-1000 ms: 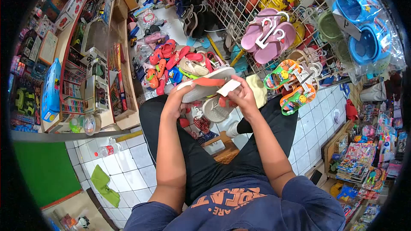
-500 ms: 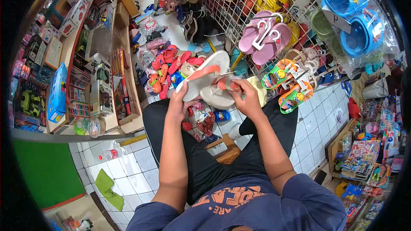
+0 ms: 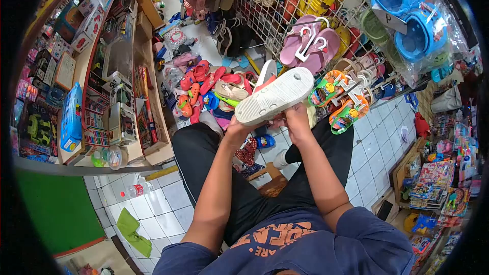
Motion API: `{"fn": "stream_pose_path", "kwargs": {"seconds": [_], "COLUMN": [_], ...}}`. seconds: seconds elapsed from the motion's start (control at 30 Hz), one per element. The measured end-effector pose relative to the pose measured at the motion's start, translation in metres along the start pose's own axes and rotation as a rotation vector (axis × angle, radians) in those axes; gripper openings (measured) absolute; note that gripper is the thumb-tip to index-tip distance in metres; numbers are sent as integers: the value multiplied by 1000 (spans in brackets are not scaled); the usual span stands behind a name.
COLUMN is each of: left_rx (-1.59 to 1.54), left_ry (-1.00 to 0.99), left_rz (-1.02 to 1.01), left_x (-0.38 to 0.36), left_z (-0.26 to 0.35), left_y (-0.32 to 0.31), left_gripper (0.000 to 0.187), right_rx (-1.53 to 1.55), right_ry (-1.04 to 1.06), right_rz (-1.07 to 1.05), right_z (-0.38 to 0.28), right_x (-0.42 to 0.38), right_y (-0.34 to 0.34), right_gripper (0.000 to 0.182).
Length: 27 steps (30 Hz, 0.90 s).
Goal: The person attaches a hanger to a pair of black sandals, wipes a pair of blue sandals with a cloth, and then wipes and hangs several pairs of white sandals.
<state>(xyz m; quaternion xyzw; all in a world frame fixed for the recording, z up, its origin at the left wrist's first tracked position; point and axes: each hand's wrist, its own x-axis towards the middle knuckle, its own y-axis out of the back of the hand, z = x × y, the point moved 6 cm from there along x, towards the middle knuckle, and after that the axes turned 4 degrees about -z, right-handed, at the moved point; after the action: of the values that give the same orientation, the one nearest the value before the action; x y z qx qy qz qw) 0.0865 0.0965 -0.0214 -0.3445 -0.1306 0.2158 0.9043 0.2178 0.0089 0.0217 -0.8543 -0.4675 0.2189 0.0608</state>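
Observation:
A pair of pale flip-flops with coral straps is in front of me. One flip-flop (image 3: 275,98) shows its white underside toward me, and the other one (image 3: 266,74) is partly hidden behind it. My left hand (image 3: 237,130) grips the heel end at the left, with its fingers partly hidden under the sole. On the other side my right hand (image 3: 298,121) is closed at the lower edge near the toe end, its fingers mostly behind the sole. Below the hands lie a red spotted shoe (image 3: 246,151) and a blue sandal (image 3: 265,141).
Many colourful sandals (image 3: 196,89) are heaped on the floor ahead. Pink flip-flops (image 3: 309,46), patterned sandals (image 3: 338,101) and bagged blue clogs (image 3: 411,26) hang from a wire rack (image 3: 265,20) at right. Toy shelves (image 3: 97,71) stand at left. A bottle (image 3: 135,190) lies on the tiles.
The flip-flops have been turned, so one white underside now faces me across both hands. My left hand has shifted slightly right and lower.

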Motion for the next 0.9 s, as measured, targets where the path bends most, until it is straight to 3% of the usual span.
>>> {"fn": "stream_pose_path", "kwargs": {"seconds": [0.03, 0.1, 0.17, 0.23, 0.3, 0.37, 0.43, 0.47, 0.53, 0.63, 0.67, 0.73, 0.77, 0.8, 0.83, 0.87, 0.9], "left_rx": [-1, -361, -366, -569, -636, -382, -379, -404, -472, -357, -360, -309, -311, -65, 182, 194, 192], "left_ry": [-1, 131, 138, 12, -39, 152, 135, 156, 118, 168, 166, -25, -28, -105, -180, -212, -213], "left_rz": [-2, -42, 45, -400, -397, 206, 218, 166, 24, 117, 116, 274, 275, 284, 289, 234, 235], "left_x": [-2, -6, 1, 4, 5, -1, -4, -6, -4, -3, -1, 6, 9, 12, 14, 15, 14], "left_z": [5, 5, -16, -3, -5, -18, -21, -23, -25, -28, -28, -8, -5, 7, 20, 28, 32], "left_y": [-4, -10, 21, 7, -5, 3, 5, 3, 0, 12, 12, 15, 17, 18, 17, 15, 12], "left_gripper": [60, 62, 62, 63, 65, 61, 60, 60, 59, 59, 59, 70, 70, 80, 92, 108, 108], "right_rx": [-55, -24, 6, 12, -45, -165, -107, -45, -62, -106, -94, -88, -32, 24, 21, 4, -13], "right_ry": [53, 73, 91, 91, 112, 120, 78, 37, 56, 53, 6, -40, -8, 24, 24, 46, 68], "right_rz": [9, -68, -143, -178, -182, -340, -411, -479, -493, -467, -369, -274, -209, -143, -145, -175, -205], "right_z": [-5, -1, -5, -21, -21, -11, -3, 1, 3, -1, -3, -5, -5, -6, -6, -8, -9], "right_x": [0, 4, -1, -13, -15, -14, -16, -18, -18, -17, -18, -15, -10, -7, -5, -5, -4], "right_y": [2, 13, 15, 8, 8, 6, 2, -3, -14, -22, -18, -15, -11, -6, -4, -2, 0], "right_gripper": [18, 18, 19, 15, 15, 17, 22, 35, 27, 25, 26, 26, 28, 30, 30, 29, 28]}}
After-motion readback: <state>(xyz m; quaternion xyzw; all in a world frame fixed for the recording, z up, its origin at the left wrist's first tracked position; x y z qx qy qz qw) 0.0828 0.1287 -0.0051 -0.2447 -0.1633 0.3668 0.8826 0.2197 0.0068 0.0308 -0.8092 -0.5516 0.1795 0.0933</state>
